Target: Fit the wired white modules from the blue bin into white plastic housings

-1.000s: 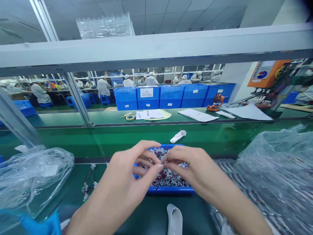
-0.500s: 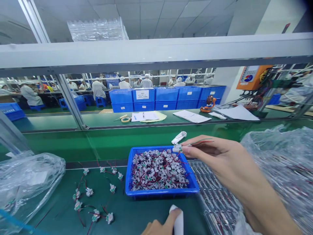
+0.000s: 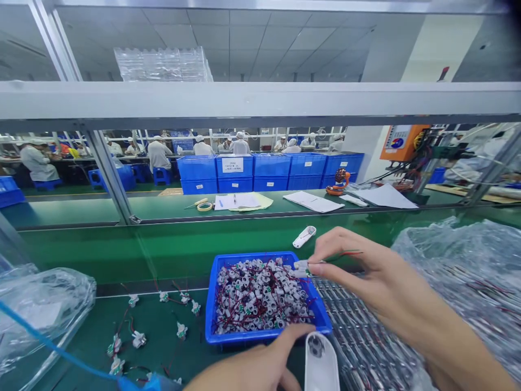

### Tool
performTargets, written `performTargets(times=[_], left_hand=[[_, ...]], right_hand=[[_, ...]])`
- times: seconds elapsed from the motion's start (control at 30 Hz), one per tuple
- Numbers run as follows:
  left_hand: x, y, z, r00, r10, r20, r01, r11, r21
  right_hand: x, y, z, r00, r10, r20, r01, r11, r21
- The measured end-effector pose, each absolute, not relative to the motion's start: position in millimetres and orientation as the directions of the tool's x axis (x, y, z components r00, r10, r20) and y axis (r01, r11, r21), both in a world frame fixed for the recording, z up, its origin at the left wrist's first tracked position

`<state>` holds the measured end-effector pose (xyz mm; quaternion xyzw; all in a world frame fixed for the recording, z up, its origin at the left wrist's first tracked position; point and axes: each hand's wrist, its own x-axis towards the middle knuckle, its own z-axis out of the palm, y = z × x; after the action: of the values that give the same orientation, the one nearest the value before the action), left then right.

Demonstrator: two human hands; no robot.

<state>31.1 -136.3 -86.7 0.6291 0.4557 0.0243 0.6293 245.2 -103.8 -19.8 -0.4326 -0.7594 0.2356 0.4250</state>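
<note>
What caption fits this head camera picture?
The right hand pinches a small wired part over a blue tray.

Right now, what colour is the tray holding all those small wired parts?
The plastic tray is bright blue, best seen in the head view.

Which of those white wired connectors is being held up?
The connector pinched in the right hand, above the blue tray's corner; the others lie in that tray or on the green bench mat.
</note>
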Motion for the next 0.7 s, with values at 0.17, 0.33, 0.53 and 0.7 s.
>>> performTargets(times=[0.17, 0.33, 0.53, 0.7], left_hand=[[2, -137, -44, 0.574, 0.718, -0.393, 0.336, 0.231, 0.913], [-12, -138, -24, 0.620, 0.681, -0.389, 0.198, 0.344, 0.918], [-20, -133, -19, 0.542, 0.695, -0.474, 0.367, 0.312, 0.877], [-21, -122, -15, 0.542, 0.664, -0.515, 0.449, 0.290, 0.845]], right_hand=[[240, -114, -15, -0.273, 0.887, 0.373, 0.366, 0.454, -0.812], [221, -112, -17, -0.336, 0.904, 0.266, 0.400, 0.392, -0.828], [206, -108, -26, -0.371, 0.880, 0.295, 0.538, 0.463, -0.704], [191, -104, -35, -0.377, 0.865, 0.332, 0.625, 0.502, -0.598]])
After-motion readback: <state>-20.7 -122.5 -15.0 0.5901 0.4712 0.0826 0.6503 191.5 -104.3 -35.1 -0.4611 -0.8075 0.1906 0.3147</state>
